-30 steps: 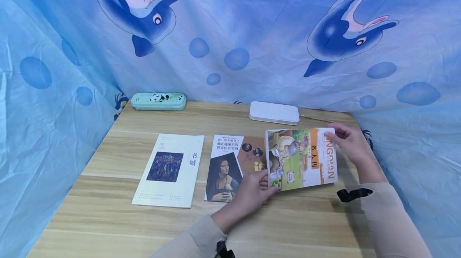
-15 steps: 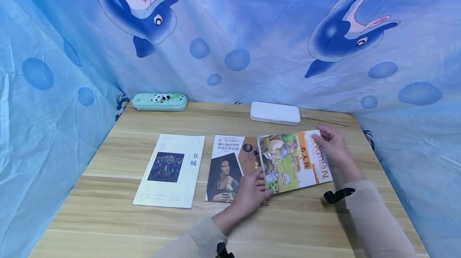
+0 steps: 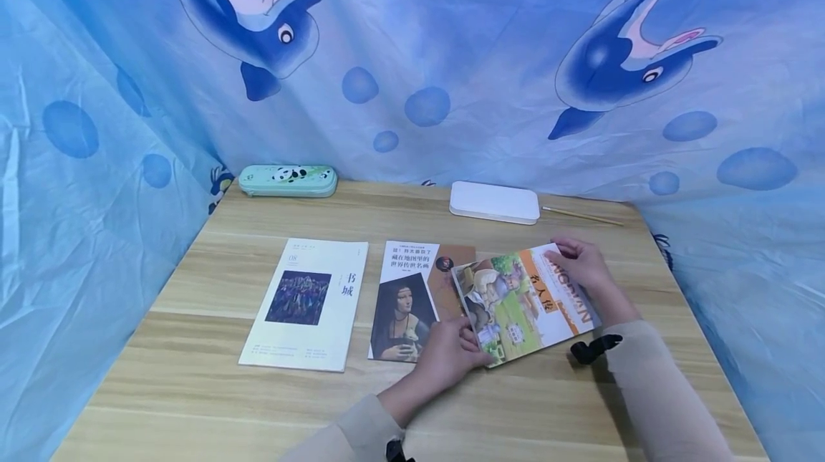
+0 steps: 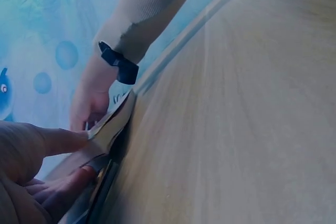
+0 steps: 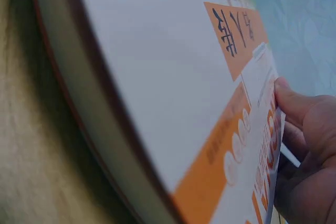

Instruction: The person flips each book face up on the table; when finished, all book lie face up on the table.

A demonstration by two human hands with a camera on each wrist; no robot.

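Both hands hold a paperback book (image 3: 522, 301) with an orange band and a green illustrated cover, turned sideways and tilted in the head view. My left hand (image 3: 447, 354) pinches its left end, thumb on top and fingers beneath. At the right end my right hand (image 3: 583, 272) grips the edge, with the thumb on the cover in the right wrist view. The book overlaps the right part of a second book (image 3: 402, 304) showing a portrait of a woman with a white animal. In the left wrist view the held book's pages (image 4: 118, 121) bow above the table.
Left of these lies a white book (image 3: 303, 304) with a dark picture. Along the back of the wooden table (image 3: 258, 419) are a mint panda pencil case (image 3: 288, 181), a white flat case (image 3: 494, 203) and a thin brush-like stick (image 3: 583, 215). A blue dolphin curtain (image 3: 483, 54) hangs behind.
The held book has shifted left and toward the person, and its tilt has grown. My right hand moved left with it, while the left hand moved slightly down. The thin stick shows more fully.
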